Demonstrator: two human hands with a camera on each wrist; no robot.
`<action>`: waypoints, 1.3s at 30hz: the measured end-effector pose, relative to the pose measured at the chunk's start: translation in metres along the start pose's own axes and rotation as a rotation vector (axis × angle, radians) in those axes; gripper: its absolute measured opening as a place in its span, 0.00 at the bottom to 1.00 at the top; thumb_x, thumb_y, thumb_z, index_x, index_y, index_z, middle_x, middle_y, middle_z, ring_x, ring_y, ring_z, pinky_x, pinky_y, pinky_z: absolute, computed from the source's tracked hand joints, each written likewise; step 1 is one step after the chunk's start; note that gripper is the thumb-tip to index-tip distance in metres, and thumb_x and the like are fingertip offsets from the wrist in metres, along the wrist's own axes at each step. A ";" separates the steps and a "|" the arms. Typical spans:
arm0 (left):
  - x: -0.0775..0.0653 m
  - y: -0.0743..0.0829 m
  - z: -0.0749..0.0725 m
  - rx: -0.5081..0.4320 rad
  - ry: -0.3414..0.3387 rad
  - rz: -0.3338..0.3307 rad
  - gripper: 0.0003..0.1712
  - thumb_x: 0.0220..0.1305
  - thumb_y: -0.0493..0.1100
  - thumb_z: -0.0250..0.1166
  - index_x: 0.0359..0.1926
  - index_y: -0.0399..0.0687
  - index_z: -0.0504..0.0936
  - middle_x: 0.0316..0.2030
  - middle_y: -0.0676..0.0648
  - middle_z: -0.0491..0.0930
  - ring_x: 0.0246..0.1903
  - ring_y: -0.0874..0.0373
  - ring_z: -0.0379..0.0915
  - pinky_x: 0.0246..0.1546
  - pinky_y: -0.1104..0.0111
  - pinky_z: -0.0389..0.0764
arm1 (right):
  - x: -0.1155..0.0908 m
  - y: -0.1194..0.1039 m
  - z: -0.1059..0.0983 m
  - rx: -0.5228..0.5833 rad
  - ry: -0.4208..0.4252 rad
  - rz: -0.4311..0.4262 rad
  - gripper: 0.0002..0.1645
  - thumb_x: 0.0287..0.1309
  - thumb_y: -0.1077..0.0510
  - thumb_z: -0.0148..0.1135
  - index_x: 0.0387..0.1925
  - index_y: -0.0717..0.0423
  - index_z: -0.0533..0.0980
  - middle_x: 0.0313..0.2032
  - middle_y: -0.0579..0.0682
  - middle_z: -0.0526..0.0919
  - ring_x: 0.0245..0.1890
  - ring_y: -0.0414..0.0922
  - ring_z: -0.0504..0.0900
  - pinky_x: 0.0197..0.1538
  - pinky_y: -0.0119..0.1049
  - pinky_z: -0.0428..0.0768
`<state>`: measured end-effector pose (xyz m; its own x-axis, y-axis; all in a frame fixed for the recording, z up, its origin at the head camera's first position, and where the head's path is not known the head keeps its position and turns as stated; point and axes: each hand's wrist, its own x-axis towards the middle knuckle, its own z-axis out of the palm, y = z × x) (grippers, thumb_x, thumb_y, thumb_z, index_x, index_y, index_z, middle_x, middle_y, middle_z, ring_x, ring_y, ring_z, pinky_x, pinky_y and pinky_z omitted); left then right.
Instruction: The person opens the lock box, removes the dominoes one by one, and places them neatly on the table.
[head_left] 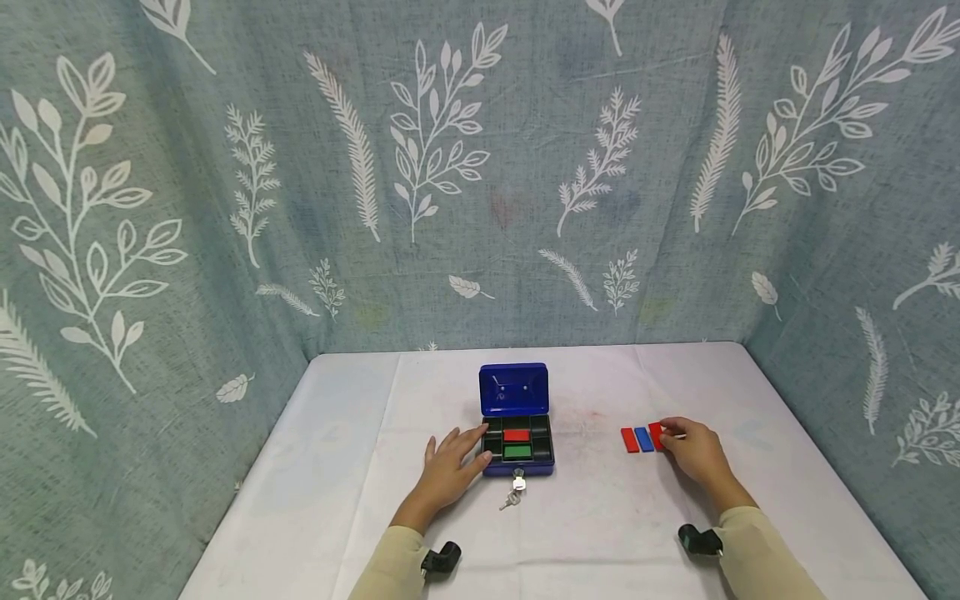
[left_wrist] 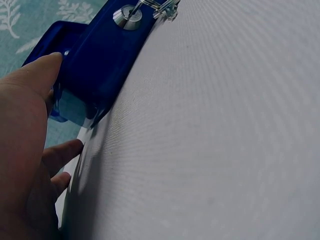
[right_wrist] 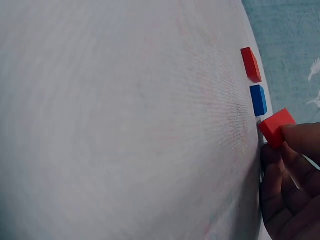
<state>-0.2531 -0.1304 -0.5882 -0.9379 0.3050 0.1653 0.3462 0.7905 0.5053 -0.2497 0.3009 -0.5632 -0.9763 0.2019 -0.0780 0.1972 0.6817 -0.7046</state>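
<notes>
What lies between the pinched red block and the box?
A blue block, then another red block, then bare cloth; the head view shows this.

The bottom edge of the head view cuts off 2 sleeves [head_left: 763, 557], and the keys [head_left: 513, 500] are too small to count. The right hand [head_left: 695, 451] hides part of the red block [head_left: 655, 437] it pinches; the right wrist view crops that hand at its right edge. In the left wrist view, the blue box [left_wrist: 102, 65] runs past the top edge, its black tray [head_left: 540, 426] hidden, and the left edge crops the left hand [left_wrist: 22, 140].
</notes>
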 end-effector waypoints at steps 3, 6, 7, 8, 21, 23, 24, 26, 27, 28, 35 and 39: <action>0.000 0.001 0.000 0.003 0.000 0.001 0.36 0.68 0.72 0.45 0.72 0.68 0.63 0.68 0.56 0.66 0.70 0.43 0.52 0.66 0.37 0.35 | -0.001 -0.001 0.000 -0.004 0.005 0.002 0.21 0.65 0.62 0.59 0.58 0.65 0.74 0.49 0.64 0.78 0.49 0.59 0.75 0.53 0.56 0.75; 0.000 0.002 -0.002 0.002 0.002 0.004 0.37 0.67 0.73 0.44 0.72 0.68 0.63 0.68 0.56 0.66 0.70 0.42 0.52 0.66 0.37 0.35 | -0.002 -0.002 -0.001 -0.015 0.011 -0.004 0.21 0.64 0.62 0.59 0.57 0.66 0.74 0.48 0.64 0.79 0.48 0.59 0.76 0.53 0.57 0.75; 0.000 0.002 -0.002 0.001 0.002 0.005 0.37 0.67 0.73 0.44 0.72 0.67 0.64 0.68 0.56 0.66 0.70 0.42 0.52 0.65 0.37 0.35 | -0.003 -0.003 -0.002 -0.020 0.013 -0.006 0.21 0.64 0.62 0.59 0.57 0.66 0.74 0.48 0.64 0.79 0.48 0.59 0.76 0.53 0.57 0.75; 0.000 0.002 -0.002 0.000 0.001 0.005 0.37 0.67 0.73 0.44 0.72 0.67 0.64 0.68 0.55 0.66 0.70 0.42 0.52 0.65 0.37 0.35 | -0.003 -0.003 -0.002 -0.025 0.015 -0.009 0.21 0.64 0.62 0.59 0.57 0.67 0.74 0.47 0.64 0.79 0.47 0.59 0.76 0.52 0.57 0.75; 0.001 0.002 -0.001 -0.012 0.002 -0.001 0.35 0.68 0.71 0.47 0.72 0.68 0.64 0.68 0.55 0.66 0.70 0.42 0.52 0.66 0.37 0.35 | 0.000 -0.005 0.001 -0.095 0.020 0.010 0.19 0.64 0.63 0.59 0.54 0.68 0.75 0.45 0.63 0.80 0.44 0.57 0.75 0.52 0.56 0.76; 0.001 0.001 -0.001 -0.011 0.001 -0.003 0.35 0.68 0.70 0.47 0.72 0.68 0.64 0.68 0.55 0.66 0.70 0.42 0.52 0.66 0.37 0.35 | 0.001 -0.006 0.001 -0.104 0.019 0.016 0.19 0.64 0.63 0.59 0.54 0.68 0.75 0.45 0.63 0.80 0.44 0.57 0.75 0.52 0.55 0.76; 0.001 0.001 -0.001 -0.012 0.000 -0.004 0.35 0.68 0.70 0.47 0.72 0.68 0.64 0.68 0.55 0.66 0.70 0.42 0.52 0.66 0.37 0.35 | 0.001 -0.006 0.001 -0.107 0.018 0.016 0.19 0.64 0.63 0.59 0.54 0.68 0.76 0.44 0.63 0.80 0.44 0.57 0.75 0.52 0.55 0.76; 0.001 0.001 0.000 -0.010 -0.001 -0.005 0.35 0.68 0.70 0.48 0.72 0.69 0.63 0.68 0.56 0.66 0.70 0.42 0.52 0.66 0.37 0.34 | 0.001 -0.007 0.001 -0.111 0.018 0.013 0.19 0.63 0.63 0.59 0.53 0.69 0.76 0.44 0.63 0.80 0.43 0.57 0.75 0.52 0.55 0.75; 0.001 0.001 0.000 -0.008 -0.002 -0.005 0.35 0.68 0.70 0.48 0.72 0.69 0.63 0.68 0.56 0.66 0.70 0.42 0.52 0.66 0.37 0.34 | 0.001 -0.007 0.000 -0.114 0.019 0.009 0.18 0.63 0.63 0.59 0.53 0.69 0.76 0.43 0.62 0.80 0.43 0.57 0.76 0.52 0.56 0.75; 0.001 0.001 0.000 -0.006 -0.002 -0.005 0.35 0.68 0.70 0.47 0.72 0.69 0.63 0.68 0.56 0.66 0.70 0.42 0.52 0.66 0.37 0.34 | 0.001 -0.008 0.000 -0.118 0.020 0.005 0.18 0.63 0.63 0.59 0.52 0.69 0.76 0.43 0.62 0.80 0.43 0.57 0.76 0.51 0.56 0.75; 0.001 0.001 0.000 -0.007 -0.007 -0.012 0.36 0.67 0.72 0.46 0.72 0.69 0.63 0.68 0.56 0.66 0.70 0.43 0.51 0.66 0.37 0.34 | 0.002 -0.009 -0.002 -0.116 0.014 0.011 0.18 0.62 0.65 0.59 0.52 0.69 0.76 0.43 0.62 0.80 0.43 0.57 0.75 0.51 0.55 0.75; 0.000 0.002 -0.001 -0.014 -0.014 -0.019 0.36 0.67 0.72 0.46 0.72 0.69 0.63 0.68 0.55 0.66 0.70 0.42 0.51 0.66 0.37 0.33 | 0.001 -0.008 -0.001 -0.110 0.011 0.015 0.17 0.62 0.66 0.58 0.52 0.69 0.76 0.43 0.62 0.80 0.43 0.57 0.75 0.51 0.55 0.76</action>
<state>-0.2528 -0.1297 -0.5864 -0.9438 0.2974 0.1442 0.3279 0.7888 0.5199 -0.2519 0.2961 -0.5566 -0.9723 0.2196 -0.0801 0.2210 0.7517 -0.6214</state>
